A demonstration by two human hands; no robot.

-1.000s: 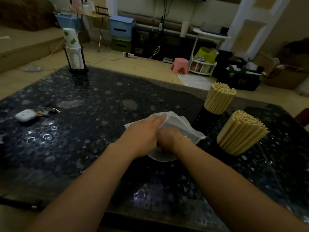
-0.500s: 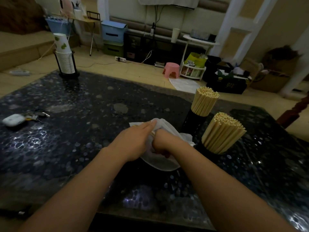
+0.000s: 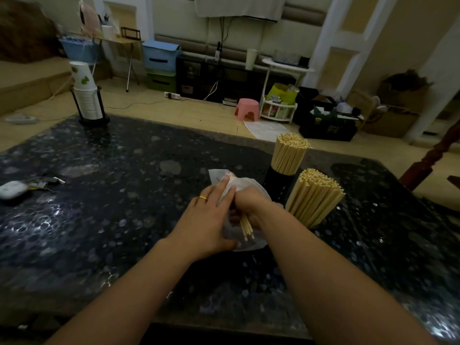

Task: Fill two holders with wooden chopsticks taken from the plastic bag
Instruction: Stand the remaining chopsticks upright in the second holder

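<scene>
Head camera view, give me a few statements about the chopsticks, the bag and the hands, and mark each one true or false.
1. The right hand grips a few chopsticks. True.
2. Both holders stand empty. False: the far holder and the near bundle are packed with chopsticks.
3. The left hand wears a ring and touches the plastic bag. True.
4. The paper cup stack lies on its side. False: it stands in its rack, top cup tilted.
5. The bag lies left of the holders. True.
</scene>
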